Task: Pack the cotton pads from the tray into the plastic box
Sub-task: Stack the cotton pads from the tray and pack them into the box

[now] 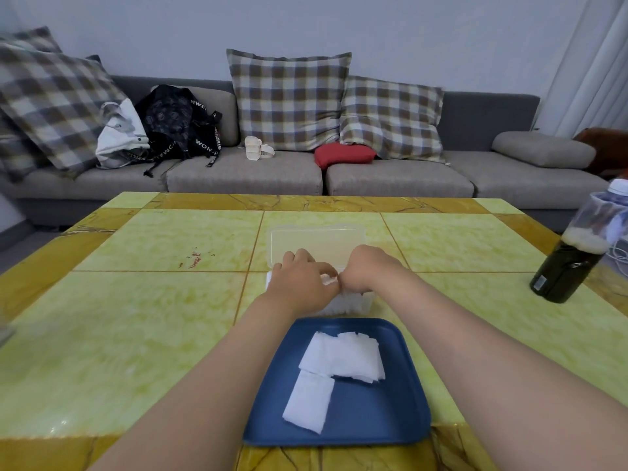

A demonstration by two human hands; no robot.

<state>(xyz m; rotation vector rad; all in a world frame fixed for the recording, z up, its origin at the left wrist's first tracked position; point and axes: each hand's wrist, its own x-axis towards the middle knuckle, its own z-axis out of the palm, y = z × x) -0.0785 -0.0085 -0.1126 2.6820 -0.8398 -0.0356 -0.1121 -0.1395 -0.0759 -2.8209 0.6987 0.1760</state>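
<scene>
A blue tray (380,423) lies at the near table edge with white cotton pads (343,360) heaped on it and another stack (307,402) nearer me. Just beyond it stands a clear plastic box (353,305), its lid (316,241) hinged open toward the sofa. Both hands are over the box. My left hand (299,283) and my right hand (368,268) meet at the fingertips, curled on a small white wad of cotton pads (329,282) inside the box. The hands cover most of the box's inside.
A dark bottle (574,253) with a clear cap leans at the table's right edge. The yellow-green tiled table (153,317) stretches out left of the tray. Behind it runs a grey sofa (244,175) with plaid cushions, bags and a red pouch.
</scene>
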